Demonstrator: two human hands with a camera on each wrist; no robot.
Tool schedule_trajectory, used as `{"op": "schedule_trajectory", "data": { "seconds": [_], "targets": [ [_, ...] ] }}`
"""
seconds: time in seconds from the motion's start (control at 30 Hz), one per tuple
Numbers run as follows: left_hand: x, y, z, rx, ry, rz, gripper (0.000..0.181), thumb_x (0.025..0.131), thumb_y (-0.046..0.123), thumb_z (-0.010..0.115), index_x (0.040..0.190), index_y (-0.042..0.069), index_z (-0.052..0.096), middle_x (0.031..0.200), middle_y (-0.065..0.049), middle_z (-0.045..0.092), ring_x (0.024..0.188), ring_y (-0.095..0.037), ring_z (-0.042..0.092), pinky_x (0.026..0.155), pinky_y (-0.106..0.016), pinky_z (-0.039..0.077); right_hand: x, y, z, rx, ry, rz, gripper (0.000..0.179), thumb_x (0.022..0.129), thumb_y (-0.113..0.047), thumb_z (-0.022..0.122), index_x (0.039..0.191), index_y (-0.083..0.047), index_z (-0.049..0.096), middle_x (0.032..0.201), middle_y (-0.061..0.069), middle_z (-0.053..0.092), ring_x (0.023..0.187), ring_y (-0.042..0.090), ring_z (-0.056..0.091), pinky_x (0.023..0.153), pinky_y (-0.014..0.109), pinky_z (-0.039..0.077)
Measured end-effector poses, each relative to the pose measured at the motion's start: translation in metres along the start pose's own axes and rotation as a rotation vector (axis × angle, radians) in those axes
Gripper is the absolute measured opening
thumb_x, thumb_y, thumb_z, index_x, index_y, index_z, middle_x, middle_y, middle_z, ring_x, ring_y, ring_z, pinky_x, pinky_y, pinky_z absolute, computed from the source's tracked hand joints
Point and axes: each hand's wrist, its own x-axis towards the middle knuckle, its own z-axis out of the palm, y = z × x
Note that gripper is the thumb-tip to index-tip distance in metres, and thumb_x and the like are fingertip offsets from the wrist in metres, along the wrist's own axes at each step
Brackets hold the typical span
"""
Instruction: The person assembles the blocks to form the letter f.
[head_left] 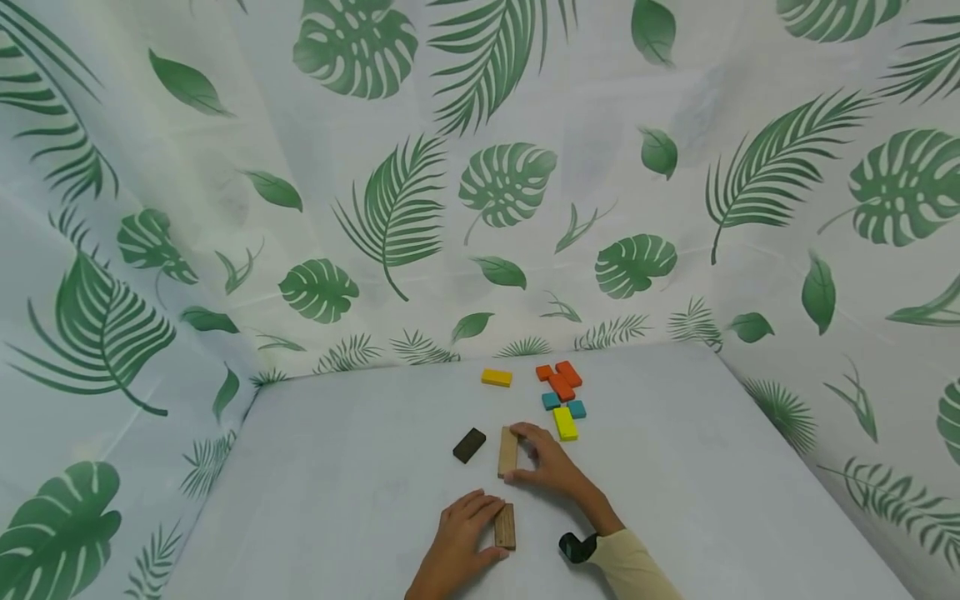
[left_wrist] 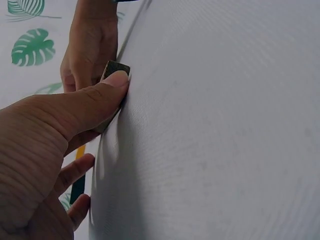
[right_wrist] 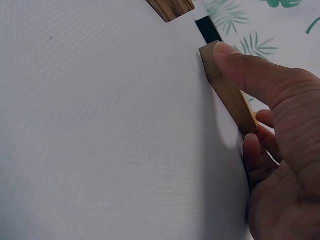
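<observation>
My left hand (head_left: 467, 537) pinches a brown wooden block (head_left: 506, 527) by its two ends, thumb at the near end and fingers at the far end. Farther from me, a lighter wooden block (head_left: 508, 452) is gripped the same way by my right hand (head_left: 553, 462). In the right wrist view the thumb presses one end of this light block (right_wrist: 230, 95), and fingertips sit at its other end. The left thumb lies on the end of the brown block (left_wrist: 119, 66) in the left wrist view. A dark brown block (head_left: 469, 446) lies left of the light one.
Beyond my hands lie a bright yellow block (head_left: 566, 423), two blue blocks (head_left: 551, 401) and several orange-red blocks (head_left: 561, 386). An amber block (head_left: 497, 378) lies near the back edge of the white table (head_left: 337, 467). Leaf-patterned cloth (head_left: 420, 317) surrounds the table.
</observation>
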Motion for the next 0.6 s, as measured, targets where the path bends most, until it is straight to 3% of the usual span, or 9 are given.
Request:
{"op": "schedule_trajectory", "data": {
  "seconds": [0.2, 0.4, 0.6],
  "targets": [
    [-0.0007, -0.0007, 0.0007, 0.0, 0.018, -0.001, 0.063, 0.078, 0.047, 0.075, 0.133, 0.019, 0.059, 0.131, 0.004, 0.061, 0.129, -0.023, 0.051, 0.095, -0.051, 0.044, -0.0021, -0.0011, -0.0013, 0.018, -0.037, -0.046, 0.078, 0.078, -0.039, 0.081, 0.142, -0.011, 0.047, 0.148, 0.015, 0.045, 0.132, 0.035, 0.044, 0.1, 0.051, 0.046],
    [-0.0012, -0.0018, 0.0024, -0.005, 0.034, -0.009, 0.065, 0.079, 0.05, 0.074, 0.132, 0.017, 0.06, 0.13, 0.004, 0.061, 0.127, -0.022, 0.052, 0.094, -0.05, 0.045, -0.0029, 0.0013, 0.002, 0.004, -0.025, -0.08, 0.078, 0.078, -0.039, 0.081, 0.141, -0.009, 0.048, 0.145, 0.015, 0.047, 0.13, 0.034, 0.046, 0.1, 0.05, 0.047],
    [-0.0038, -0.0012, 0.0051, -0.032, 0.091, -0.008, 0.069, 0.079, 0.055, 0.071, 0.132, 0.011, 0.06, 0.133, 0.0, 0.057, 0.125, -0.021, 0.053, 0.092, -0.049, 0.045, -0.0071, -0.001, 0.0035, 0.006, 0.001, -0.076, 0.08, 0.076, -0.044, 0.082, 0.14, -0.011, 0.049, 0.141, 0.01, 0.051, 0.125, 0.027, 0.05, 0.1, 0.046, 0.047]
  ]
}}
